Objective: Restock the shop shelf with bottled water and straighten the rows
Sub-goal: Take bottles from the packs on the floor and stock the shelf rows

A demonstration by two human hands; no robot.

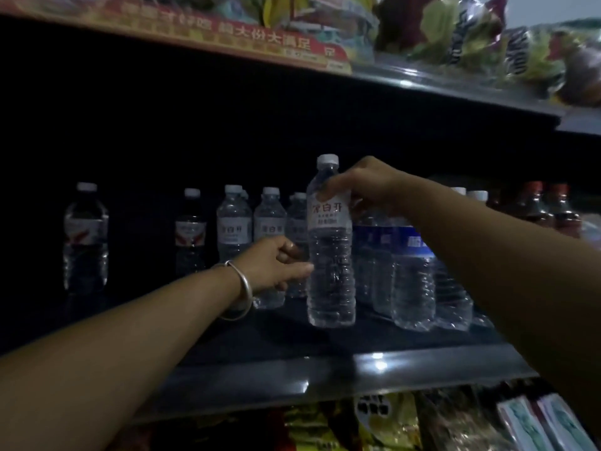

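My right hand (364, 187) grips a clear water bottle (330, 255) with a white label and white cap by its shoulder. The bottle stands upright at the middle of the dark shelf (325, 372), ahead of the rows. My left hand (276, 262), with a silver bangle on the wrist, reaches in from the left; its thumb touches the bottle's side and its fingers are loosely curled. Behind stand white-label bottles (234, 222). Blue-label bottles (413, 278) stand to the right. Two red-and-white-label bottles (85, 236) stand apart at the left.
Dark red-capped drink bottles (546, 209) fill the shelf's far right. Snack bags (455, 37) crowd the shelf above, over a red price strip (227, 34). Packets (390, 421) lie on the shelf below. A dark gap sits between the left bottles.
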